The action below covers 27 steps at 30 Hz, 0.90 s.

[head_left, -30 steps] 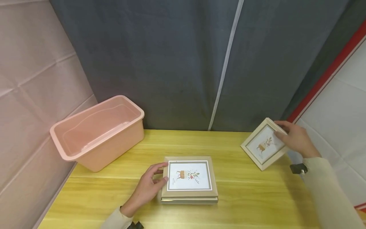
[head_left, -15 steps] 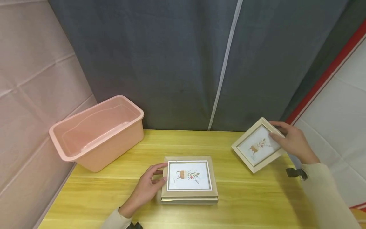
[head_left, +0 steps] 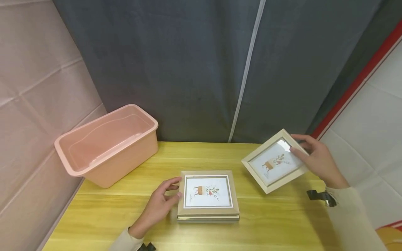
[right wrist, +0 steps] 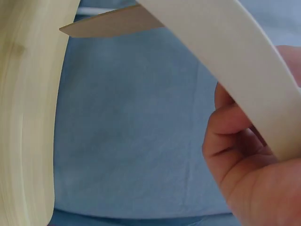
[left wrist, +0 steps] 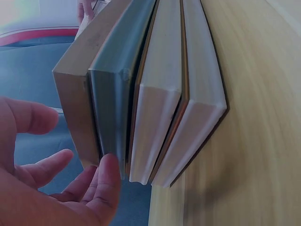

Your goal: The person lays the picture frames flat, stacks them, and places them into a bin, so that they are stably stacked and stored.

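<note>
My right hand (head_left: 320, 162) grips a cream picture frame (head_left: 274, 164) by its right corner, thumb on the front and fingers curled behind. The frame is tilted above the table, showing a print of a plant. From its back a brown stand flap (right wrist: 113, 24) sticks out in the right wrist view. Left of it, several frames lie in a pile, topped by a beige picture frame (head_left: 207, 211) with a similar print. In the left wrist view a blue-green frame (left wrist: 113, 94) sits just under the top one. My left hand (head_left: 158, 205), fingers loosely bent, rests at the pile's left side.
A pink plastic tub (head_left: 122, 165) stands at the back left of the wooden table (head_left: 270, 216). Behind the table hangs a dark grey curtain (head_left: 176, 69). Light panels flank both sides, the right one with a red strip (head_left: 348, 92).
My right hand has moved left with the picture frame, which has turned flatter toward the pile. My left hand has shifted slightly left; the pile stays put.
</note>
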Each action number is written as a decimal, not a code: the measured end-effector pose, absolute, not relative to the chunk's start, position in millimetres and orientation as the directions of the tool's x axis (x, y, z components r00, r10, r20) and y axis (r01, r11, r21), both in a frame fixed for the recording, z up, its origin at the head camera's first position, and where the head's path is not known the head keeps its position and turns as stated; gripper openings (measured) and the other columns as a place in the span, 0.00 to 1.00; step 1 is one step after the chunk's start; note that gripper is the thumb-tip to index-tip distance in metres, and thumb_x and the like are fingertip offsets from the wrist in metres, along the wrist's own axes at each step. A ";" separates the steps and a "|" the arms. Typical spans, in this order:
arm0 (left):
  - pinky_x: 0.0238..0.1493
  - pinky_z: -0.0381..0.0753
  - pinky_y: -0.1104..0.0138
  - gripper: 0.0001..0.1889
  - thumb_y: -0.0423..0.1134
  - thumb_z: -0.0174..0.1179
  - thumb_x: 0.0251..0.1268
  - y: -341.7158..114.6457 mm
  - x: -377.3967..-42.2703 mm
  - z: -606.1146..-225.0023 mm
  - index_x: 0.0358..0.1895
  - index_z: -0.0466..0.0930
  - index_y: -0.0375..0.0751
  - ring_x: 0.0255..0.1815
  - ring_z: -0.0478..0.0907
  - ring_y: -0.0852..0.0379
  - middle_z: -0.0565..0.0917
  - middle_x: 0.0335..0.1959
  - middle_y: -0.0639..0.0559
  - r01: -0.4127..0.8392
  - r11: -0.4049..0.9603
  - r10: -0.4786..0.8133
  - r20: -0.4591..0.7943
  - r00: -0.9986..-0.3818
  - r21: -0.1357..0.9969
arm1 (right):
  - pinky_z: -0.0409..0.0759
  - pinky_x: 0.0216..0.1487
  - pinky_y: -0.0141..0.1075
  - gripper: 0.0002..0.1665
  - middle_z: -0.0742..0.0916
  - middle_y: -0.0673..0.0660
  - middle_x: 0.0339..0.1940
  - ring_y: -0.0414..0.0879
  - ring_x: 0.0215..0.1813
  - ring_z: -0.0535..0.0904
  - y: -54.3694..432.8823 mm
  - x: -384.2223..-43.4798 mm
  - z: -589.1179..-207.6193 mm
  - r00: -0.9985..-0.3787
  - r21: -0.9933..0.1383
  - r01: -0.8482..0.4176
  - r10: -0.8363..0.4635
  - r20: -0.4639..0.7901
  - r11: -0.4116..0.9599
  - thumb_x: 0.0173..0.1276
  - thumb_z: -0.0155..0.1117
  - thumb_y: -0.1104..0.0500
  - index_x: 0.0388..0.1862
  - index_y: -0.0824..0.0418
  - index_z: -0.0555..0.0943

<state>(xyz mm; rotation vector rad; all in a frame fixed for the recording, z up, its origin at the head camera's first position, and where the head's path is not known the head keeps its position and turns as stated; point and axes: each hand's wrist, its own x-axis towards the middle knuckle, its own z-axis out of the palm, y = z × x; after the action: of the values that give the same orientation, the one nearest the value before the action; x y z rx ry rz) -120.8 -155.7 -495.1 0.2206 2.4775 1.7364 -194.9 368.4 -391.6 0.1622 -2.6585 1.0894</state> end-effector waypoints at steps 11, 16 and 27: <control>0.56 0.85 0.70 0.27 0.36 0.67 0.73 -157.4 -121.7 -488.4 0.73 0.76 0.49 0.68 0.78 0.40 0.78 0.72 0.47 0.099 0.314 0.162 0.050 -0.986 0.944 | 0.82 0.21 0.33 0.29 0.88 0.35 0.31 0.37 0.25 0.85 347.4 -181.7 -383.7 -0.934 -0.727 -0.297 -0.029 0.357 0.619 0.72 0.72 0.66 0.70 0.60 0.79; 0.56 0.86 0.68 0.27 0.35 0.67 0.72 -157.9 -121.6 -484.5 0.72 0.76 0.49 0.68 0.78 0.38 0.79 0.70 0.48 0.124 0.326 0.152 0.077 -0.985 0.937 | 0.84 0.20 0.34 0.29 0.90 0.38 0.31 0.38 0.24 0.86 335.3 -172.9 -376.8 -0.932 -0.775 -0.317 -0.027 0.362 0.547 0.71 0.71 0.68 0.70 0.60 0.79; 0.49 0.90 0.66 0.26 0.32 0.67 0.72 -152.8 -118.7 -475.0 0.72 0.77 0.46 0.61 0.81 0.39 0.80 0.67 0.46 0.265 0.360 0.184 0.211 -0.960 0.894 | 0.86 0.21 0.39 0.28 0.92 0.39 0.37 0.42 0.27 0.89 306.3 -153.3 -361.8 -0.944 -0.842 -0.308 -0.032 0.328 0.444 0.73 0.69 0.69 0.70 0.59 0.78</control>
<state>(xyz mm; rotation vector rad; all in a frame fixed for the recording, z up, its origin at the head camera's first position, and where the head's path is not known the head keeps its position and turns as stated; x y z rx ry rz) -118.7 -152.8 -475.0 0.4385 2.6514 1.7663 -153.3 306.3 -361.8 0.2941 -2.4340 1.5009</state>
